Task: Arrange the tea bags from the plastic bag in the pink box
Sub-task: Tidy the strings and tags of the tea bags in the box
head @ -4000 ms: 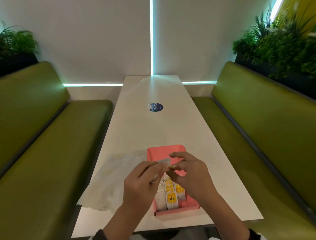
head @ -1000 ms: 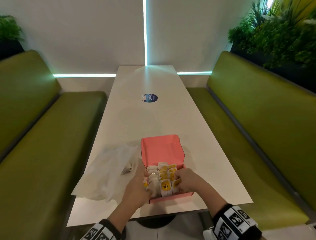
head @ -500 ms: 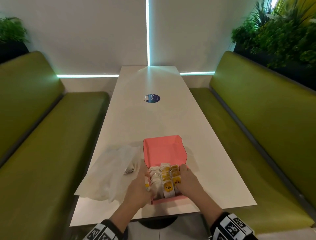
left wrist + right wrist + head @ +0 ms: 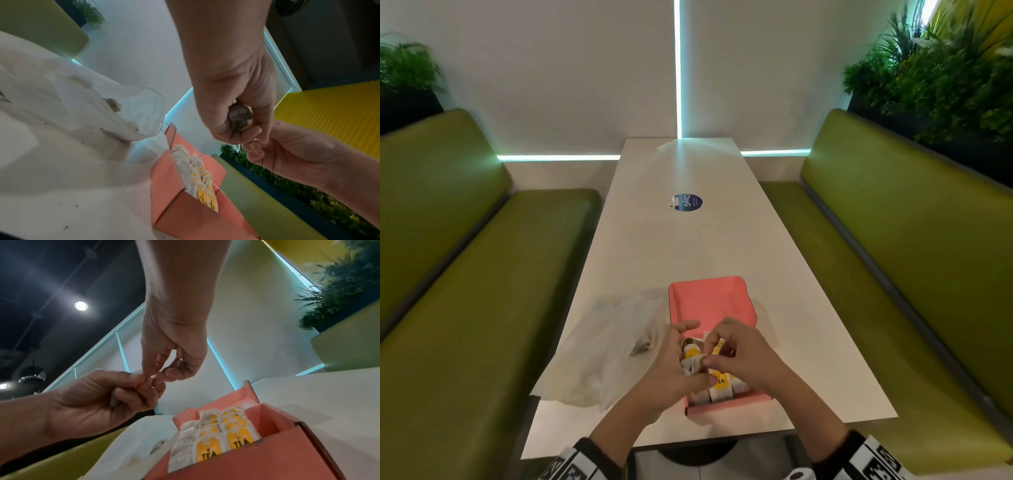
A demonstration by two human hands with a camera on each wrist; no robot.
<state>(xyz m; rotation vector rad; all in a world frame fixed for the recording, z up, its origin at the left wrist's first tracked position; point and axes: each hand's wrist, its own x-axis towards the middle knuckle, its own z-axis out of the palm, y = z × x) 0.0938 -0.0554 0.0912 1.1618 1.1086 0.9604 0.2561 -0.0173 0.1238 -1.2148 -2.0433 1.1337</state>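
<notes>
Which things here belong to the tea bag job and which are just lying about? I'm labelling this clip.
Job: pink box, tea bags in it, plastic bag, tea bag gripped by left hand, right hand pinching at it.

Lying about: round blue sticker, green benches, plants.

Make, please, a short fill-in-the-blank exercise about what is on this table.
1. The tea bags in the box have ____ labels.
2. The box is ____ in colour.
3. The plastic bag lies on the ____ side of the box.
4. The left hand grips a ____.

Missing words: yellow; pink; left; tea bag
</notes>
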